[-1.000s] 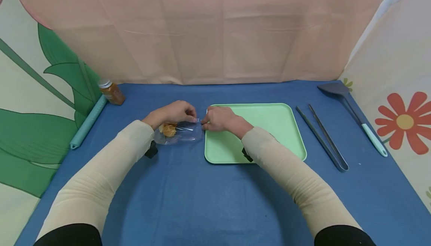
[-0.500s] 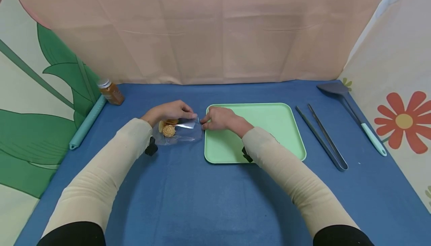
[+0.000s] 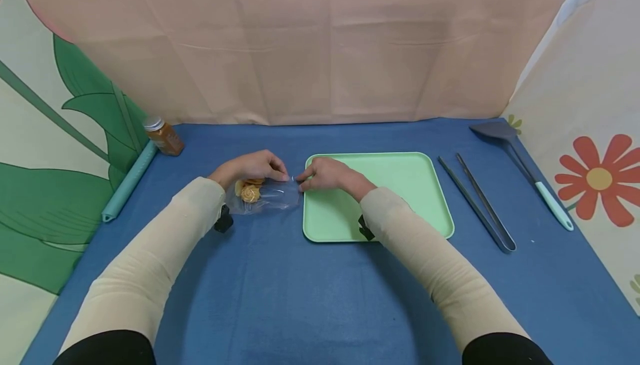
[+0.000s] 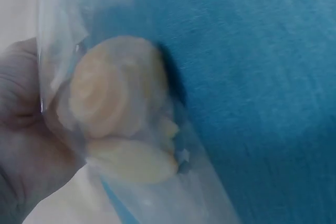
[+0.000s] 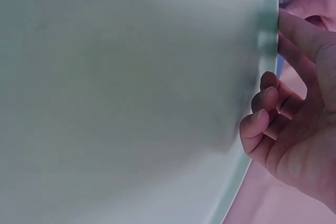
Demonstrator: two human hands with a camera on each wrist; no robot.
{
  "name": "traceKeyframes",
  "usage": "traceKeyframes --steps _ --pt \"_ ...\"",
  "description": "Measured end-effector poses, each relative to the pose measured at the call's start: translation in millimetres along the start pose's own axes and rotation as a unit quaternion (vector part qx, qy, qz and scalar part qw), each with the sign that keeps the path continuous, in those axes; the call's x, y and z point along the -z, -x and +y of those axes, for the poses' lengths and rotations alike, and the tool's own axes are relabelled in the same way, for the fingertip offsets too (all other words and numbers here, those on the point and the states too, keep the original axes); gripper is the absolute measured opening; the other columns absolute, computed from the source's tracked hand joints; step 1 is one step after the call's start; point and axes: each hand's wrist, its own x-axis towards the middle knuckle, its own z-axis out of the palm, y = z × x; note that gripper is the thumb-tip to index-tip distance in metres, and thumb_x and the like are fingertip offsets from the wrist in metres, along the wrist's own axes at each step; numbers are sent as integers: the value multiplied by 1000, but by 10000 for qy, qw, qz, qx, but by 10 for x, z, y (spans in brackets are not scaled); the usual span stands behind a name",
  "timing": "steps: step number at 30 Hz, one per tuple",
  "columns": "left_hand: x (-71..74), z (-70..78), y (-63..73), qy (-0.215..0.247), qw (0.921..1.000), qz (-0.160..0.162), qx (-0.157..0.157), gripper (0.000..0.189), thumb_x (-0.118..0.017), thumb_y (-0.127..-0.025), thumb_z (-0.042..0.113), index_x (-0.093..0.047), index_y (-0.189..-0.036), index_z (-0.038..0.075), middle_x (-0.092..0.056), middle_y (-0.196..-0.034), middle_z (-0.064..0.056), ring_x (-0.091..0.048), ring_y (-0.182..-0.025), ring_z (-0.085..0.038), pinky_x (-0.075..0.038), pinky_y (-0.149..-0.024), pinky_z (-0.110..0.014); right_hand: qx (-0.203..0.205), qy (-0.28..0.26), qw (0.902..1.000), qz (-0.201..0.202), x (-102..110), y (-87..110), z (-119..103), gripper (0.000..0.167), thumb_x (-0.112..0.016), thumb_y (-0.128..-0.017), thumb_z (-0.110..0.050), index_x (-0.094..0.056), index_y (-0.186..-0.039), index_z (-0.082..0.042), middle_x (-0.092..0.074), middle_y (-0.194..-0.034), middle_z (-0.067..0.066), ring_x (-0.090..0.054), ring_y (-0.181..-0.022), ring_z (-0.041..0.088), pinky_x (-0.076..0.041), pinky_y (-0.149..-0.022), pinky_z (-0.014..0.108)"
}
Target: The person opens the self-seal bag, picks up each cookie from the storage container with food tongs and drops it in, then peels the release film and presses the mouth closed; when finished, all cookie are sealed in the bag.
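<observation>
Head view looks down; left wrist shares its bag (image 3: 275,195), right its tray (image 3: 392,201) (both close).

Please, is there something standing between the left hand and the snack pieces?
Yes, the clear plastic bag: the snack pieces lie inside it, while the left hand is outside, along its far side. Nothing else visible stands between.

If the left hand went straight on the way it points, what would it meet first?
Probably the right hand: in the head view its fingers lie just ahead of the left hand, with the green tray beyond. Their relative height is hard to judge.
</observation>
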Motion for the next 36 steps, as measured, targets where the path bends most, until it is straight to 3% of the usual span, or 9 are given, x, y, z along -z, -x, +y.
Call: traceKeyframes --steps 4,6,8,11,19,25,30,34,36 --pt "-6 -49 13 -188 9995 248 -89 23 -65 -100 28 -77 -108 11 -73 -109 -7 -62 -90 -14 -49 -87 -35 -28 137 9999 40 3 -37 -19 39 -70 -94 -37 -67 -132 -26 -71 -123 1 -57 -92 10 -42 -74 24" --pt "-1 -90 29 -196 9992 342 -29 22 -65 -100 28 -78 -107 11 -73 -106 -7 -59 -74 -12 -49 -80 -35 -32 216 9998 30 5 -50 -32 40 -69 -95 -37 -67 -132 -26 -68 -131 0 -60 -102 11 -44 -77 25" --pt "2 -128 47 -242 9987 440 24 22 -64 -100 29 -78 -107 12 -73 -107 -6 -55 -69 -10 -49 -77 -33 -49 275 9996 9 10 -58 -47 40 -69 -95 -38 -67 -133 -27 -66 -135 -1 -61 -109 11 -45 -79 25" --pt "-6 -179 62 -269 9981 548 98 23 -63 -101 30 -77 -107 14 -73 -108 -6 -52 -66 -13 -47 -74 -33 -117 286 9995 -25 20 -60 -63 40 -68 -95 -39 -66 -133 -28 -66 -135 0 -63 -108 15 -43 -75 26" --pt "-58 -157 80 -206 9964 821 0 23 -60 -102 29 -75 -108 14 -71 -106 -5 -59 -87 -19 -46 -79 -34 -281 66 9991 321 37 -88 -72 39 -68 -95 -39 -66 -133 -29 -62 -140 2 -62 -108 16 -39 -67 26" --pt "-61 -133 61 -132 9965 828 -11 25 -61 -102 31 -75 -113 14 -72 -108 -6 -56 -76 -20 -45 -73 -34 -470 54 9979 434 42 -124 -76 38 -66 -96 -41 -66 -133 -31 -62 -141 0 -61 -119 17 -44 -68 27" --pt "-52 -110 57 -182 9968 779 -11 27 -62 -101 33 -75 -114 14 -73 -113 -6 -58 -81 -18 -45 -78 -35 -578 81 9972 458 35 -138 -88 38 -66 -96 -42 -66 -133 -32 -62 -142 0 -60 -122 19 -44 -64 27" --pt "-38 -110 66 -100 9971 751 -14 26 -61 -101 31 -75 -114 13 -73 -107 -6 -48 -61 -12 -44 -73 -34 -628 -8 9966 542 22 -144 -93 39 -65 -97 -43 -65 -135 -32 -62 -141 0 -64 -109 18 -40 -59 26" --pt "-30 -122 70 26 9974 717 -35 27 -60 -102 32 -75 -113 12 -72 -101 -4 -40 -52 -10 -44 -69 -34 -659 -135 9957 639 17 -141 -95 40 -64 -97 -44 -64 -135 -32 -60 -144 0 -61 -116 19 -41 -60 25"
